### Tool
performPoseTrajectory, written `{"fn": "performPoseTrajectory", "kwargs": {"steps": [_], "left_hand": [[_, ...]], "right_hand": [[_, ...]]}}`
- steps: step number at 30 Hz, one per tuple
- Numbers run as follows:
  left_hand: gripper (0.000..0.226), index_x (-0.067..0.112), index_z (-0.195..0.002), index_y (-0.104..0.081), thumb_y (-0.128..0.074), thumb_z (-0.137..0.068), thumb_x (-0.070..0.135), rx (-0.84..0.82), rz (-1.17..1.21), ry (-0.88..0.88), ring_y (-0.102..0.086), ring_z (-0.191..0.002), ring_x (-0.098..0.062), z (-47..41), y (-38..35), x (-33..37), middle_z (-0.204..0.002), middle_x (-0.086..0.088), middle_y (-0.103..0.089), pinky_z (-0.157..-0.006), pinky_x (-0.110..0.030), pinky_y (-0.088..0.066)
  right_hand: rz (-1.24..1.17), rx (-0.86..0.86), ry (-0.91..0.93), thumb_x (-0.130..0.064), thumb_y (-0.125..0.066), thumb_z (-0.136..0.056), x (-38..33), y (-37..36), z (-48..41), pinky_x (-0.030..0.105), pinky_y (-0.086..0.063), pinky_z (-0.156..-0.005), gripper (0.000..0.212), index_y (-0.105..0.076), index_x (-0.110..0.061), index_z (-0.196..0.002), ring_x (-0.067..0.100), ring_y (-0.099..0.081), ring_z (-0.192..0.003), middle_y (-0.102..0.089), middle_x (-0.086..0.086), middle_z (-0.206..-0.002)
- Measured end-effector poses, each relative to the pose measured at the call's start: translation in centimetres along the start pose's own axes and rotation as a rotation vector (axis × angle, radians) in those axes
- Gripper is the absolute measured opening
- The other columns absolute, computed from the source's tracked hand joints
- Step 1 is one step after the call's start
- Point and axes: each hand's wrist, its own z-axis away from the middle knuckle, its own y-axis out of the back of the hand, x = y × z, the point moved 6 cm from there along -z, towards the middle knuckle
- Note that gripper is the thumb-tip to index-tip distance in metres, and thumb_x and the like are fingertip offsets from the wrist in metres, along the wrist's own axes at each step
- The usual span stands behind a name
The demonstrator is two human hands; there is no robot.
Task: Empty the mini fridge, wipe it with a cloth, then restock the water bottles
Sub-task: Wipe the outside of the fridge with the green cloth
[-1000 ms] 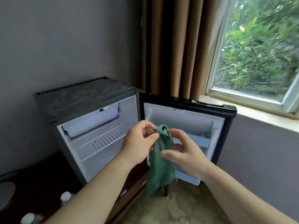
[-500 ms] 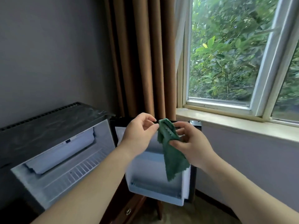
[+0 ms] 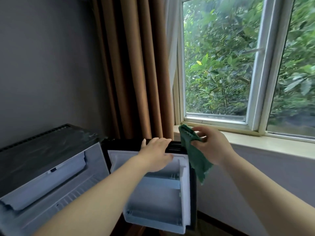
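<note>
The black mini fridge [image 3: 42,150] stands open at the lower left, its white inside showing a freezer flap and a wire shelf. Its door [image 3: 158,198] hangs open toward me with bare white door shelves. My left hand [image 3: 156,155] lies over the door's top edge, fingers on the black rim and thumb on the inner side. My right hand [image 3: 213,145] pinches a green cloth [image 3: 196,155] just right of the door's top corner; the cloth hangs down from my fingers. No water bottles are in view.
A brown curtain [image 3: 136,68] hangs behind the fridge door. A white-framed window [image 3: 255,65] with a pale sill [image 3: 264,143] runs along the right wall. A grey wall [image 3: 47,65] is behind the fridge.
My left hand has let go of the cloth and moved down onto the top edge of the fridge door. My right hand has carried the cloth to the right. The view has tilted upward.
</note>
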Motion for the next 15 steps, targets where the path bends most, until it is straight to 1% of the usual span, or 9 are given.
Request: {"fn": "performPoseTrajectory", "kwargs": {"steps": [3, 5, 8, 10, 12, 15], "left_hand": [[0.066, 0.032, -0.160, -0.015, -0.035, -0.098, 0.047, -0.043, -0.017, 0.001, 0.001, -0.155, -0.011, 1.2, -0.4, 0.0, -0.167, 0.014, -0.012, -0.121, -0.061, 0.007], [0.064, 0.031, -0.159, -0.018, -0.034, -0.099, 0.045, -0.042, 0.021, -0.004, 0.002, -0.154, -0.009, 2.7, -0.3, -0.2, -0.167, 0.014, -0.011, -0.122, -0.059, 0.007], [0.058, 0.033, -0.157, -0.027, -0.032, -0.102, 0.051, -0.008, 0.109, -0.025, 0.002, -0.153, -0.001, 6.3, -0.2, -0.9, -0.165, 0.020, -0.016, -0.123, -0.055, 0.007], [0.052, 0.037, -0.152, -0.036, -0.031, -0.103, 0.054, 0.031, 0.186, -0.030, 0.001, -0.151, 0.004, 9.2, -0.1, -2.1, -0.162, 0.026, -0.022, -0.124, -0.050, 0.008], [0.045, 0.039, -0.145, -0.045, -0.032, -0.105, 0.054, 0.071, 0.254, -0.016, -0.001, -0.150, 0.007, 12.2, 0.2, -3.6, -0.158, 0.030, -0.027, -0.125, -0.045, 0.006], [0.039, 0.041, -0.135, -0.053, -0.033, -0.105, 0.054, 0.098, 0.287, 0.021, 0.000, -0.149, 0.011, 16.4, 0.6, -6.1, -0.156, 0.033, -0.029, -0.125, -0.041, 0.002]], "right_hand": [[-0.013, 0.004, 0.006, -0.023, -0.075, -0.086, -0.1, 0.2, 0.1, 0.014, -0.041, -0.056, 0.038, -0.068, -0.037, -0.121, -0.001, -0.063, -0.080, -0.069, -0.017, -0.096], [-0.050, 0.013, -0.009, -0.022, -0.074, -0.087, -0.2, 0.7, 0.1, 0.019, -0.044, -0.057, 0.035, -0.068, -0.038, -0.117, 0.000, -0.064, -0.078, -0.069, -0.018, -0.093], [-0.091, -0.015, -0.003, -0.021, -0.076, -0.086, -0.9, 0.3, 0.3, 0.023, -0.046, -0.060, 0.030, -0.069, -0.039, -0.109, 0.003, -0.065, -0.078, -0.070, -0.015, -0.091], [-0.144, -0.053, 0.013, -0.018, -0.077, -0.085, -1.7, -0.9, 0.7, 0.020, -0.046, -0.060, 0.028, -0.070, -0.037, -0.105, 0.003, -0.065, -0.076, -0.070, -0.015, -0.087], [-0.194, -0.100, 0.030, -0.017, -0.077, -0.084, -2.8, -2.8, 1.3, 0.018, -0.048, -0.061, 0.026, -0.072, -0.036, -0.101, 0.004, -0.066, -0.075, -0.071, -0.013, -0.085], [-0.262, -0.193, 0.062, -0.020, -0.077, -0.084, -5.1, -6.6, 2.5, 0.022, -0.054, -0.065, 0.025, -0.073, -0.039, -0.099, 0.003, -0.068, -0.074, -0.073, -0.016, -0.083]]}}
